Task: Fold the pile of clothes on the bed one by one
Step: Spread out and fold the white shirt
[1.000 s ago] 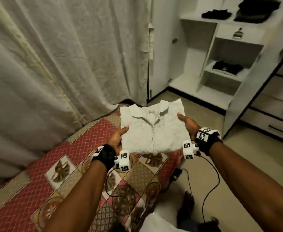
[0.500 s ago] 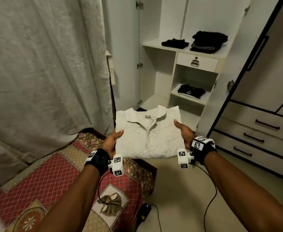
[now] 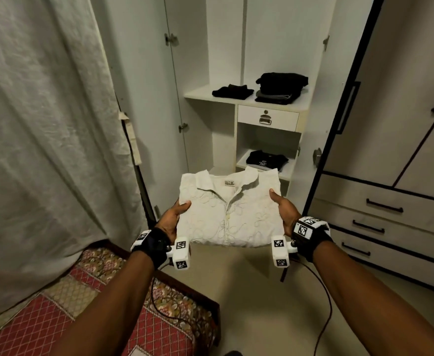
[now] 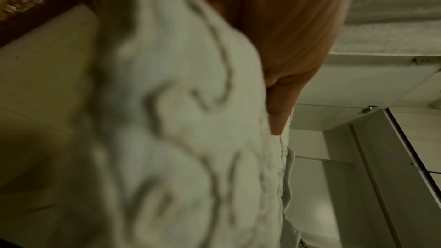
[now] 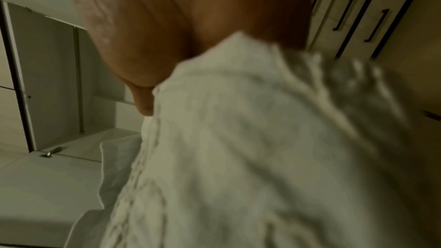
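- The folded white shirt (image 3: 230, 211) is held in the air between both hands, collar facing away from the person and button placket centred.
- The left hand (image 3: 172, 218) grips the shirt's left edge: the thumb lies on top of the fabric, and the remaining fingers are under the shirt and hidden in the head view. The left wrist view shows the palm and a finger pressed against the embroidered cloth.
- The right hand (image 3: 284, 210) grips the opposite edge the same way, thumb on top, fingers beneath and out of sight. The right wrist view shows the thumb (image 5: 143, 99) at the fabric edge.
- Beyond the fingertips stands an open wardrobe (image 3: 267, 104). Folded dark garments (image 3: 281, 87) lie on its upper shelf, and one dark folded item (image 3: 266, 159) lies on a lower shelf just past the shirt's collar.
- The bed (image 3: 56, 325), with its red patterned cover, lies behind and below the left wrist; no clothes are visible on the part in view.
- Judgement: this shirt's folding is complete, and the step in hand appears to be stowing it in the wardrobe.
- Remaining: place the shirt on a shelf. Whether unfolded clothes remain on the bed cannot be determined, as most of the bed is out of frame.
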